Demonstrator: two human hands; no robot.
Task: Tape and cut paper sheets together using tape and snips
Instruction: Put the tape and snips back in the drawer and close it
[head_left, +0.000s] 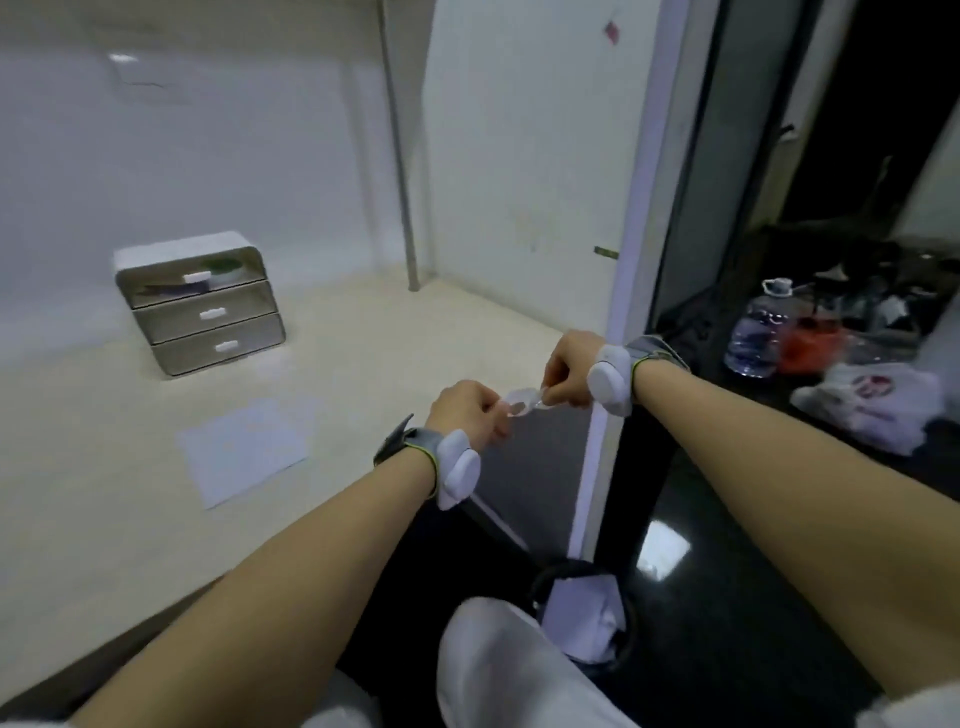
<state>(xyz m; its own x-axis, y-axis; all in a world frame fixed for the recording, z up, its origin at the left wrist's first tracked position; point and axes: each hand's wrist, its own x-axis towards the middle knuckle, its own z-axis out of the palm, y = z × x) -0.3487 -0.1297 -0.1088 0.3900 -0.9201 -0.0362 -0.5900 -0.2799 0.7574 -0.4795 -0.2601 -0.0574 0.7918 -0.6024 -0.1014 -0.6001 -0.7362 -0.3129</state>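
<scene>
My left hand (467, 410) and my right hand (566, 369) are raised together over the right end of the desk. Between them they hold a small clear roll of tape (522, 401), the fingers of both hands curled round it. The frame is blurred, so I cannot tell whether a strip is pulled out. White paper sheets (244, 449) lie flat on the pale desk (93, 467), to the left of my left hand. No snips are visible.
A grey three-drawer organiser (200, 306) stands at the back left of the desk. A white partition (519, 156) bounds the desk on the right. Beyond it, on the dark floor, sit a water bottle (756, 332), plastic bags (872, 405) and a bin (584, 613).
</scene>
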